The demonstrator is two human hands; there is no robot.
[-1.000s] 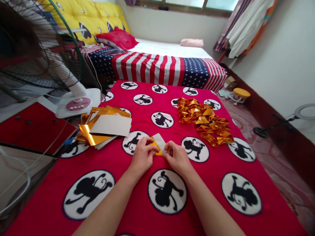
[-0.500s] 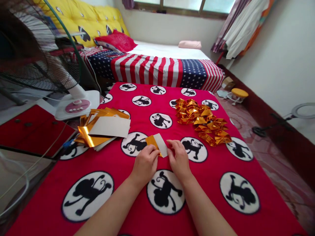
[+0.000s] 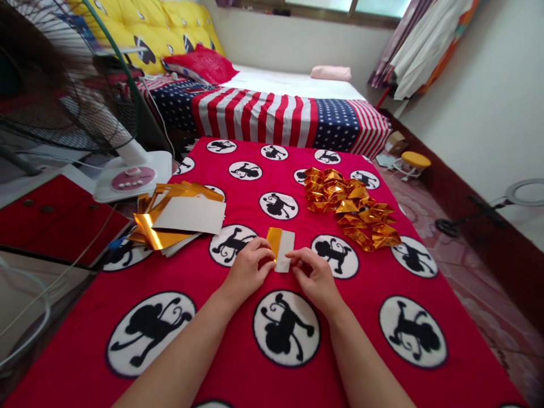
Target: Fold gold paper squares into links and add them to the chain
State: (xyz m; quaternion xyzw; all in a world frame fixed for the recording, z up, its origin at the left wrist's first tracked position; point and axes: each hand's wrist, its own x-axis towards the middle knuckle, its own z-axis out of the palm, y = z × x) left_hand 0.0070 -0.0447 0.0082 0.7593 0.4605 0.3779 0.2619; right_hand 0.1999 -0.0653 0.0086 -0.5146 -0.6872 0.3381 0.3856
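Note:
A small sheet of paper (image 3: pixel 285 249), gold on its left part and white on its right, lies on the red cloth between my hands. My left hand (image 3: pixel 251 266) pinches the sheet's lower left edge. Its thumb and fingers are pressed together there. My right hand (image 3: pixel 312 275) is at the sheet's right edge, with its index finger stretched towards the white part and its thumb apart from it. A stack of gold and white sheets (image 3: pixel 189 215) lies to the left. Several folded gold pieces (image 3: pixel 334 190) are grouped at the right.
The table's red cloth (image 3: pixel 204 351) bears monkey prints. A fan (image 3: pixel 131 164) stands at the left edge, beside a red cabinet (image 3: pixel 55 221). A bed (image 3: pixel 272 116) is behind the table. On the floor at right are a yellow stool (image 3: pixel 415 160) and a ring-shaped stand (image 3: pixel 525 191).
The small sheet has turned to lie nearly upright in the view. My right hand has shifted slightly right and its fingers have curled more. My left hand remains at the sheet's lower left.

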